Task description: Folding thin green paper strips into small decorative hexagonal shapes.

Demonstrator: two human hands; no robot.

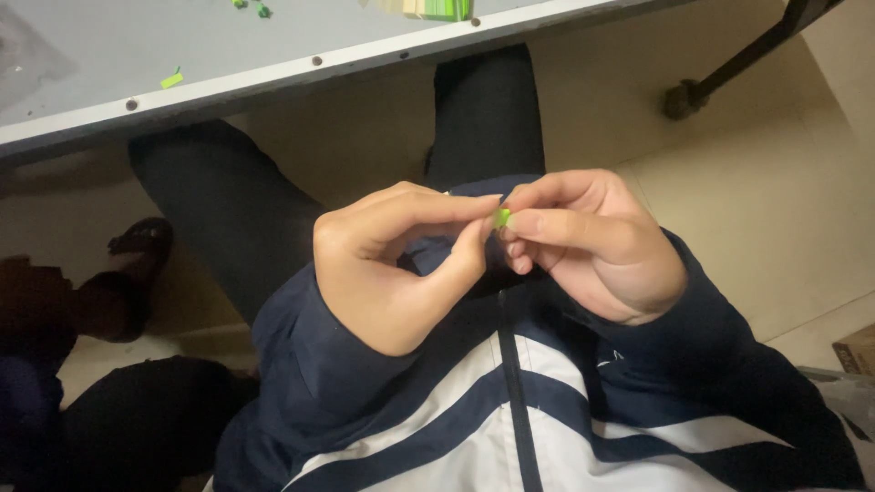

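Both of my hands are raised in front of my chest, over my lap. A tiny bright green piece [502,218] is pinched between the fingertips of my left hand [392,264] and my right hand [588,241]. Most of the piece is hidden by the fingers, so its shape is unclear. The thumb and forefinger of my left hand meet at it from the left. From the right, the fingers of my right hand curl around it. I wear a dark blue jacket with white stripes [510,392].
A grey table [137,64] runs along the top, with small green scraps [171,80] and a stack of green and pale paper [437,9] on it. Below lie my dark trousers [219,200], a foot in a sandal [141,241], a table leg [729,73] and a cardboard box [857,351].
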